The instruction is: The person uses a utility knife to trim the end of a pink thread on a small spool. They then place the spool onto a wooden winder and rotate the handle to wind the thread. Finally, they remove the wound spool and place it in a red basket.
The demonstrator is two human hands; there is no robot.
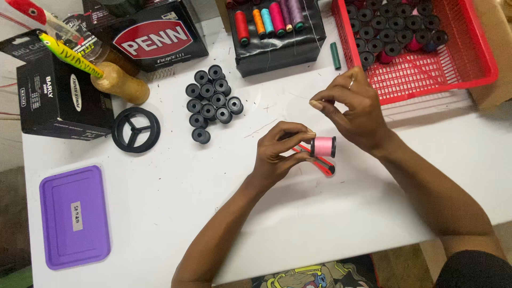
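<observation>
Both forearms reach in from the lower edge over the white worktop [160, 202] and meet near its middle. The left hand [277, 152] is curled, wrist bent slightly, its thumb and fingertips closed around a small spool of pink thread [324, 146], which it holds just above the worktop with the spool's axis lying roughly level. Under that spool, touching or nearly touching the fingers, lies a red and black tool [320, 162]; what kind it is cannot be told. The right hand [357, 114] hovers just above and behind the spool, palm turned down, thumb and forefinger pinched together as if on a fine strand, though the strand itself is too thin to make out; a ring shows on one finger. To the left of the hands stands a cluster of empty black bobbins [212, 101], and further left a black spoked ring [135, 129]. A red basket [458, 58] with more dark bobbins sits behind the right hand, and a purple tray [74, 216] lies at the near left corner.
</observation>
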